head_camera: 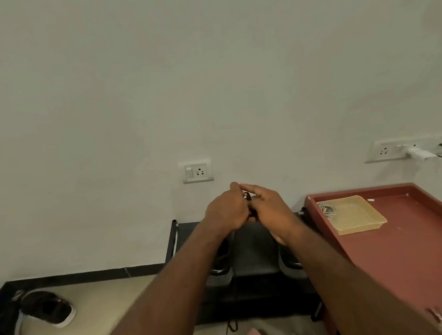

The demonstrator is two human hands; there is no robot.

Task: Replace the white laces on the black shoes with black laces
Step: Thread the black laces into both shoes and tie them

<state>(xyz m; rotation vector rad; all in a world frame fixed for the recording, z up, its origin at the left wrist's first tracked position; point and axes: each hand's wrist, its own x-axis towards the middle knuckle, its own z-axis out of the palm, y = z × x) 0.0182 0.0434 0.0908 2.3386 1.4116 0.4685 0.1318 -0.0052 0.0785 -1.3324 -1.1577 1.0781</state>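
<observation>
Head view: both forearms reached forward, with the left hand (226, 211) and right hand (271, 210) raised side by side in front of the wall, touching. The grip of each hand was clamped on the black lace (247, 196), which was bunched in a small tangle between the fingertips; right forefinger extended. One thin dark strand hung straight down towards the floor. Black shoes (220, 265), grey-soled, stood on a black rack (255, 245) below the hands, partly hidden by the arms. White laces (327, 209) lay coiled in a beige tray (357, 216) on the red desk (413, 246).
</observation>
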